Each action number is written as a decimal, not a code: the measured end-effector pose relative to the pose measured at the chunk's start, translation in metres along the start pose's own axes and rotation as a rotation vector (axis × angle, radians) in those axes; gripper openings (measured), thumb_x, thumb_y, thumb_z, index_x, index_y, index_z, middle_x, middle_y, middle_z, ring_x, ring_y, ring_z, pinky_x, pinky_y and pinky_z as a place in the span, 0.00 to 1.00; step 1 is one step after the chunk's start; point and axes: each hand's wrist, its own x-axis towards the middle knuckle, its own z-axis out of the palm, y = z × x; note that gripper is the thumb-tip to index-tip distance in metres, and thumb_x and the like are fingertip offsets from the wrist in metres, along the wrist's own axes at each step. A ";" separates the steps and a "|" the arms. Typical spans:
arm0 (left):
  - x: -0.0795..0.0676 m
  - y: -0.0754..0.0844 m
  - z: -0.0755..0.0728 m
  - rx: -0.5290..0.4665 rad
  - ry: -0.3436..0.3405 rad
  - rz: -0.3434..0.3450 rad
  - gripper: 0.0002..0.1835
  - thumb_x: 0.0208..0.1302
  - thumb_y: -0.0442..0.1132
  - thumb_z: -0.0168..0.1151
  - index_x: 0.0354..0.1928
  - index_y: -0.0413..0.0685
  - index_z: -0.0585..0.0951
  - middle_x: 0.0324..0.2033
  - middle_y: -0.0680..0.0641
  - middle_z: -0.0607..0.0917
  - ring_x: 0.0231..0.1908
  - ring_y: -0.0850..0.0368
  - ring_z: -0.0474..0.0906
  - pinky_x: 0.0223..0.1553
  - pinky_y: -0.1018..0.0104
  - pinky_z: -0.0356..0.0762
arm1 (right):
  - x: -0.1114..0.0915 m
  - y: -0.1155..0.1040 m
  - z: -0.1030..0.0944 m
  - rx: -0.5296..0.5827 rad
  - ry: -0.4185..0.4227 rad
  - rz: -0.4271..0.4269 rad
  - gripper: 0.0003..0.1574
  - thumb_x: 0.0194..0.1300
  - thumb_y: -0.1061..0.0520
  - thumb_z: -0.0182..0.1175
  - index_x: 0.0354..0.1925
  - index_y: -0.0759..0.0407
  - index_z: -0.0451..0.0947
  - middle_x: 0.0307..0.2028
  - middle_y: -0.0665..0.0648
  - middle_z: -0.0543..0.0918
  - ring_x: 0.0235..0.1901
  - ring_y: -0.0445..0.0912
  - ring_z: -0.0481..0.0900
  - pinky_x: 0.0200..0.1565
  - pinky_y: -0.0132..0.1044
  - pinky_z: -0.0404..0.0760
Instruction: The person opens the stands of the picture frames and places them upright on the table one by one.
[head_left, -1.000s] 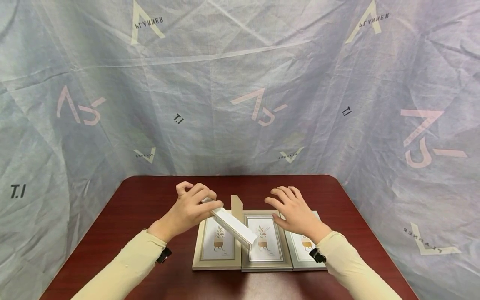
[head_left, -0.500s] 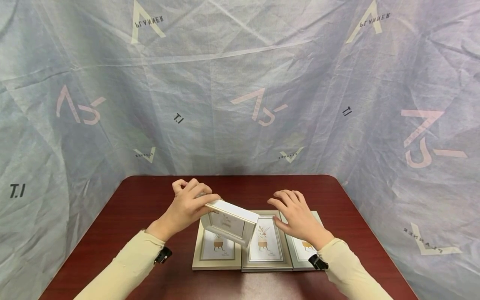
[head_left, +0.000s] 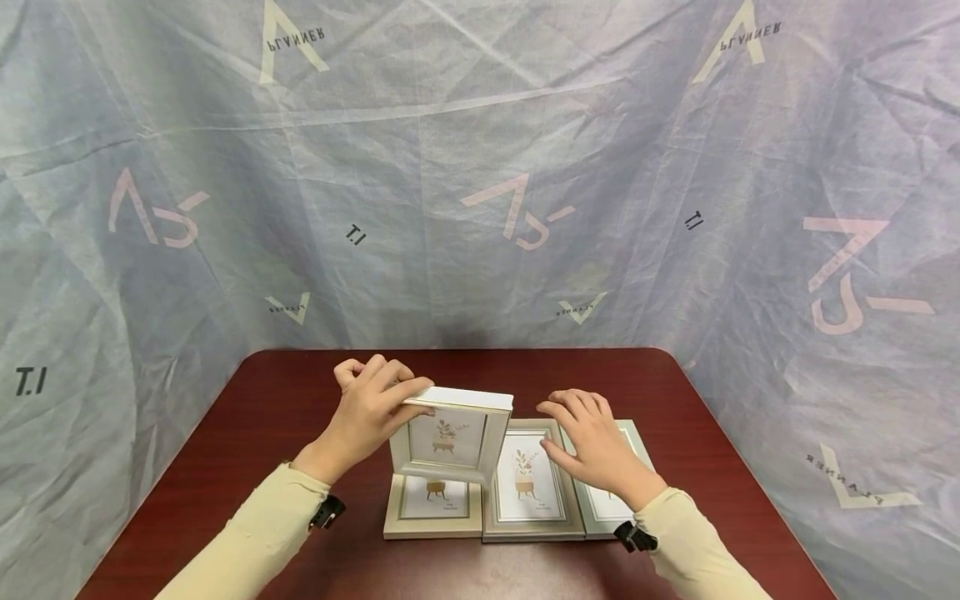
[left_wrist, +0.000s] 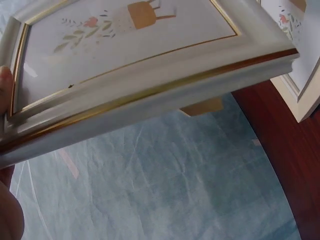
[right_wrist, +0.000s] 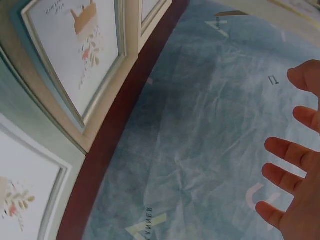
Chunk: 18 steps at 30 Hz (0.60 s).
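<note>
My left hand [head_left: 372, 406] pinches the top left corner of a white picture frame [head_left: 491, 442] with a gold inner line and a plant print. The picture frame is held up, tilted, its front toward me, over the upper part of a cream picture frame [head_left: 435, 529] lying on the table. In the left wrist view the white picture frame [left_wrist: 165, 77] fills the top, a tan stand piece [left_wrist: 202, 107] showing behind it. My right hand [head_left: 592, 442] hovers with spread, relaxed fingers above the lying picture frames and holds nothing; the right wrist view shows the same hand [right_wrist: 300, 165] apart from them.
A beige picture frame [head_left: 534, 531] with a silver inner border lies in the middle of the row. Right of it lies a pale green picture frame [head_left: 637, 442], partly under my right arm. All rest on a dark red table [head_left: 247, 442], with a grey printed cloth [head_left: 480, 275] behind.
The white picture frame has turned from edge-on to front-facing, its right end rising. My left hand has shifted slightly left. My right hand has moved a little down.
</note>
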 end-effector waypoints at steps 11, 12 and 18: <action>-0.004 0.003 0.006 0.023 0.019 -0.038 0.25 0.67 0.61 0.52 0.38 0.48 0.86 0.29 0.51 0.77 0.29 0.53 0.66 0.39 0.43 0.50 | -0.007 -0.018 0.014 0.037 -0.014 0.049 0.30 0.75 0.37 0.45 0.54 0.57 0.77 0.49 0.57 0.77 0.52 0.54 0.72 0.52 0.57 0.65; -0.004 0.003 0.006 0.022 0.025 -0.037 0.25 0.67 0.61 0.52 0.38 0.48 0.86 0.29 0.51 0.77 0.29 0.53 0.66 0.39 0.43 0.50 | -0.007 -0.020 0.015 0.038 -0.018 0.049 0.30 0.75 0.36 0.45 0.54 0.57 0.77 0.49 0.57 0.77 0.53 0.54 0.72 0.52 0.56 0.65; -0.003 0.004 0.009 0.008 0.040 -0.043 0.24 0.66 0.60 0.54 0.38 0.47 0.85 0.29 0.51 0.76 0.29 0.53 0.66 0.40 0.42 0.50 | -0.006 -0.031 0.021 0.036 -0.034 0.042 0.28 0.74 0.37 0.48 0.56 0.55 0.75 0.50 0.56 0.77 0.53 0.53 0.72 0.52 0.55 0.66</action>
